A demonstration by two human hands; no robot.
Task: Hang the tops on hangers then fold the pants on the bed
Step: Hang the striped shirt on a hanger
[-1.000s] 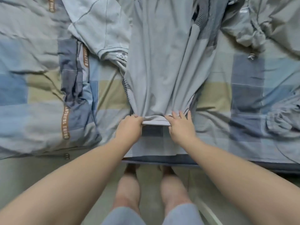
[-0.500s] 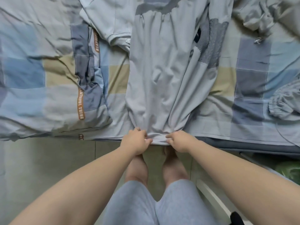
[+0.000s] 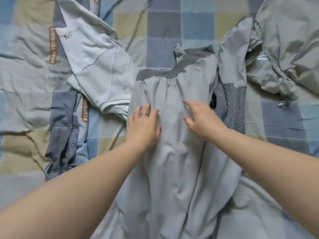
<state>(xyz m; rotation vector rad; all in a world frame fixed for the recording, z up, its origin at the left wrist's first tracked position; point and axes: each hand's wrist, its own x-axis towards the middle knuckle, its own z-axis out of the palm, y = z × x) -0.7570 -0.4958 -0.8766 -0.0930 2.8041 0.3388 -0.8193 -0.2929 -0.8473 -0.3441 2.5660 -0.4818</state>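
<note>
The left hand [image 3: 143,123], a ring [image 3: 144,114] on one finger, lies flat with fingers spread on the grey pants [image 3: 172,169]. The right hand [image 3: 202,119], at its 3 o'clock, rests on the same cloth with fingers loosely bent, gripping nothing. The pants stretch lengthwise down the middle of the checked bed sheet [image 3: 164,23], dark waistband [image 3: 155,73] at 12 o'clock. A pale top [image 3: 96,66] lies at 10 o'clock touching the pants, a dark knit garment [image 3: 233,104] at 3 o'clock, and a crumpled grey-green garment [image 3: 284,49] at 2 o'clock.
</note>
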